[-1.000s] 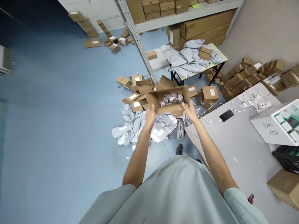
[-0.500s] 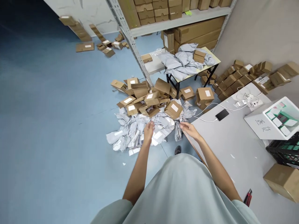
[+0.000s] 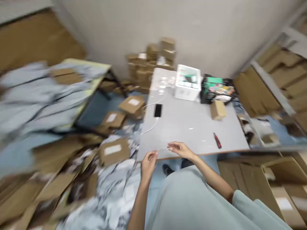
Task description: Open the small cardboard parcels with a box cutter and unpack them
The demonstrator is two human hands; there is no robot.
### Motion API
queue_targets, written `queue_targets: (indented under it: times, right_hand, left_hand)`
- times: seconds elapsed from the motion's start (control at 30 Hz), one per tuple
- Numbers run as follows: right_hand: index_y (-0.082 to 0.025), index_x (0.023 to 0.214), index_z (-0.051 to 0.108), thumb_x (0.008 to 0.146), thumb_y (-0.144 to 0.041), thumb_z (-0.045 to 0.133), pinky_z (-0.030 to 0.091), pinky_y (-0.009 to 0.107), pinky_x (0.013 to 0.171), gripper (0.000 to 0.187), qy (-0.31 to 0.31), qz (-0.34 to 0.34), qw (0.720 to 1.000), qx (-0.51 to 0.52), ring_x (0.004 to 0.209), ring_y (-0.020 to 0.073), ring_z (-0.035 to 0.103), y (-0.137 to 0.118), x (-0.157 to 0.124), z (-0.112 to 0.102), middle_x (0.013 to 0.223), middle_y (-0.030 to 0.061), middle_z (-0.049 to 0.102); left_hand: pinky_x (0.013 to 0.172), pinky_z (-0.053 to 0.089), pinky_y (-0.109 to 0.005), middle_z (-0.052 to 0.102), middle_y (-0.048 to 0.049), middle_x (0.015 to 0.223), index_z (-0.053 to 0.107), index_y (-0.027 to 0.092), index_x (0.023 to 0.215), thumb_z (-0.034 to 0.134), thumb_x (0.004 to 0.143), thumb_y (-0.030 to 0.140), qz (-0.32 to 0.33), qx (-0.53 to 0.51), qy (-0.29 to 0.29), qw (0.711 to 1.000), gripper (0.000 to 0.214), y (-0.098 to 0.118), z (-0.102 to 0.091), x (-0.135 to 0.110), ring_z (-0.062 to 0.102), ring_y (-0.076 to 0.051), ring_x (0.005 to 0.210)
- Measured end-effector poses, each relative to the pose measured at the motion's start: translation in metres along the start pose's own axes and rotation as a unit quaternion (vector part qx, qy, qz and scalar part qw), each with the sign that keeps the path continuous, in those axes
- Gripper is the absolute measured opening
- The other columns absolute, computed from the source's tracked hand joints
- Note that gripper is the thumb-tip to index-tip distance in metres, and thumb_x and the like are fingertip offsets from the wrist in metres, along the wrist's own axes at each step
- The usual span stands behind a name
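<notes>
You are holding nothing now: your left hand (image 3: 148,163) is hanging empty with the fingers loosely curled, just in front of the near edge of the pale grey rectangular counter (image 3: 187,124), and your right hand (image 3: 180,149) is hovering flat and wide over that same edge, apart from it as far as the blurred picture is showing. A second ago both hands were gripping the open brown cardboard box with crumpled paper inside. It is no longer with you, and I cannot tell which one it is in the smeared heap of brown label-bearing cardboard boxes (image 3: 114,151) and crumpled grey plastic mailing bags (image 3: 120,182) lying on the blue floor at your left. Your head is also turning strongly, from that floor heap towards the counter, so the left half of the view is streaking. On the counter a flat black phone (image 3: 158,110) is lying with a thin white cable (image 3: 150,129) running from it, a small red pen-like tool (image 3: 217,140) is resting near the right edge, a small plain brown carton (image 3: 217,109) is standing behind it, and a white boxy device (image 3: 188,82) is sitting at the far end beside a black plastic crate (image 3: 216,91). All of these are lying well apart from your hands. So your hands are free and now facing the counter.
</notes>
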State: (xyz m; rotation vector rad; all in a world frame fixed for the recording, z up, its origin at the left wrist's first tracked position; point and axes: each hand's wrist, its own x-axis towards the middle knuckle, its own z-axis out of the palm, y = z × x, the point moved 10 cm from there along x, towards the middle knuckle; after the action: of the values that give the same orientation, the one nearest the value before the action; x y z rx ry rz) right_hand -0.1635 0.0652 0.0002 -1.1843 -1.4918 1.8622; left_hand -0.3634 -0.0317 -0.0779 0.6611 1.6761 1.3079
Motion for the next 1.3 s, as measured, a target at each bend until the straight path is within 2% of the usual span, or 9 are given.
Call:
queue_targets:
  times: [0.1, 0.2, 0.37, 0.5, 0.6, 0.73, 0.93, 1.13, 1.3]
  right_hand:
    - [-0.030, 0.114, 0.087, 0.082, -0.067, 0.089, 0.062, 0.061, 0.116, 0.049, 0.120, -0.016, 0.992, 0.037, 0.111, 0.0337, 0.086, -0.003, -0.034, -0.079, 0.116, 0.0071, 0.090]
    - [-0.029, 0.118, 0.087, 0.083, -0.066, 0.089, 0.060, 0.061, 0.119, 0.051, 0.227, -0.022, 0.972, 0.059, 0.117, 0.0343, 0.085, 0.002, -0.090, -0.149, 0.122, 0.0089, 0.089]
    - [-0.023, 0.118, 0.087, 0.080, -0.067, 0.094, 0.062, 0.058, 0.117, 0.058, 0.358, -0.015, 0.930, 0.085, 0.115, 0.0320, 0.085, 0.019, -0.185, -0.235, 0.122, 0.0137, 0.088]
    - [-0.022, 0.116, 0.087, 0.079, -0.063, 0.096, 0.063, 0.056, 0.114, 0.056, 0.411, -0.007, 0.905, 0.112, 0.111, 0.0305, 0.085, 0.039, -0.223, -0.296, 0.121, 0.0145, 0.088]
    - [-0.021, 0.116, 0.086, 0.076, -0.065, 0.097, 0.064, 0.056, 0.111, 0.060, 0.414, 0.001, 0.900, 0.134, 0.110, 0.0313, 0.085, 0.058, -0.217, -0.342, 0.120, 0.0162, 0.088]
    - [-0.021, 0.115, 0.084, 0.076, -0.068, 0.096, 0.065, 0.054, 0.108, 0.062, 0.362, -0.007, 0.921, 0.142, 0.107, 0.0306, 0.085, 0.066, -0.166, -0.389, 0.118, 0.0156, 0.088]
    - [-0.020, 0.125, 0.083, 0.092, -0.058, 0.089, 0.067, 0.049, 0.109, 0.050, 0.247, -0.023, 0.963, 0.104, 0.116, 0.0297, 0.085, 0.050, -0.114, -0.408, 0.124, 0.0128, 0.087]
    - [-0.018, 0.134, 0.081, 0.101, -0.043, 0.085, 0.066, 0.043, 0.112, 0.042, 0.247, -0.034, 0.963, 0.104, 0.124, 0.0285, 0.083, 0.061, -0.153, -0.426, 0.130, 0.0128, 0.086]
    - [-0.019, 0.133, 0.081, 0.102, -0.037, 0.085, 0.067, 0.037, 0.106, 0.036, 0.342, -0.035, 0.932, 0.113, 0.118, 0.0256, 0.084, 0.093, -0.230, -0.446, 0.131, 0.0111, 0.086]
  left_hand:
    - [0.116, 0.062, -0.058, 0.085, -0.0118, 0.117, 0.068, 0.029, 0.097, 0.080, 0.085, 0.076, 0.021, 0.031, -0.115, 0.993, 0.050, 0.013, 0.078, 0.016, 0.081, -0.036, 0.121]
    - [0.118, 0.061, -0.058, 0.085, -0.0119, 0.121, 0.070, 0.028, 0.100, 0.079, 0.089, 0.070, 0.027, 0.042, -0.223, 0.973, 0.044, 0.026, 0.162, 0.010, 0.079, -0.036, 0.125]
    - [0.117, 0.061, -0.055, 0.084, -0.0125, 0.119, 0.069, 0.027, 0.100, 0.077, 0.091, 0.065, 0.041, 0.054, -0.351, 0.934, 0.040, 0.059, 0.285, -0.025, 0.078, -0.035, 0.126]
    - [0.119, 0.059, -0.053, 0.083, -0.0141, 0.124, 0.068, 0.027, 0.099, 0.075, 0.092, 0.059, 0.044, 0.053, -0.392, 0.917, 0.034, 0.079, 0.355, -0.040, 0.077, -0.034, 0.130]
    - [0.121, 0.058, -0.055, 0.084, -0.0158, 0.127, 0.070, 0.025, 0.101, 0.076, 0.090, 0.057, 0.040, 0.054, -0.370, 0.927, 0.034, 0.083, 0.387, -0.040, 0.078, -0.034, 0.132]
    - [0.121, 0.059, -0.058, 0.084, -0.0176, 0.126, 0.074, 0.021, 0.108, 0.084, 0.083, 0.056, 0.009, 0.048, -0.299, 0.953, 0.044, 0.077, 0.411, -0.036, 0.081, -0.036, 0.127]
    - [0.120, 0.059, -0.058, 0.082, -0.0168, 0.136, 0.077, 0.020, 0.120, 0.090, 0.081, 0.058, -0.031, 0.081, -0.237, 0.967, 0.055, 0.074, 0.447, -0.049, 0.081, -0.038, 0.128]
    - [0.113, 0.063, -0.053, 0.077, -0.0162, 0.148, 0.077, 0.022, 0.130, 0.091, 0.083, 0.053, -0.024, 0.162, -0.297, 0.941, 0.058, 0.085, 0.504, -0.083, 0.080, -0.038, 0.129]
    - [0.093, 0.065, -0.040, 0.078, -0.0136, 0.144, 0.077, 0.024, 0.129, 0.085, 0.088, 0.048, 0.013, 0.190, -0.408, 0.893, 0.048, 0.080, 0.550, -0.135, 0.082, -0.031, 0.115]
